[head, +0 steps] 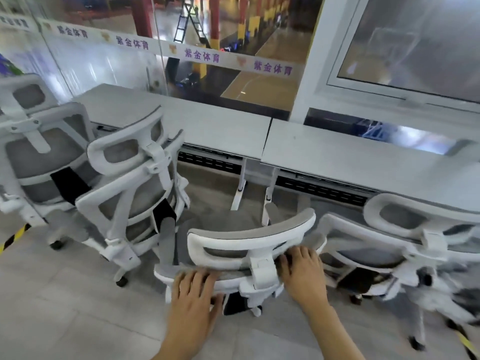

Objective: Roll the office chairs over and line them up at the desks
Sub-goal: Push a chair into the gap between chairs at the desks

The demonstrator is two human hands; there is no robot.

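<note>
The chair [249,245] under our hands is a white-framed office chair with grey mesh, its back toward us, standing before the gap where the two desks meet. Its headrest sits near the desk legs [240,188]. We note our left hand [194,289] lying on the top edge of the backrest, left of the headrest post, fingers curled over the rim and thumb reaching toward the frame below. Our right hand [302,271] grips the same backrest on the right of the post, fingers bent over the top edge. Both hands are in contact with the chair; how tightly they close we cannot tell, as the frame is blurred.

The left desk [197,120] and the right desk [350,157] are grey-topped and set end to end along a glass wall [233,35]. A white band with purple characters [202,55] runs across the glass.

To the left we record two more chairs of the same make: the nearer chair [135,183] stands tilted with its headrest at the left desk's edge, and the far chair [33,152] stands just beside it, close to the picture's border. To the right a fourth chair [405,242] stands at the right desk, just beside the one we hold. Yellow-and-black tape [13,237] marks the floor at the left border.
</note>
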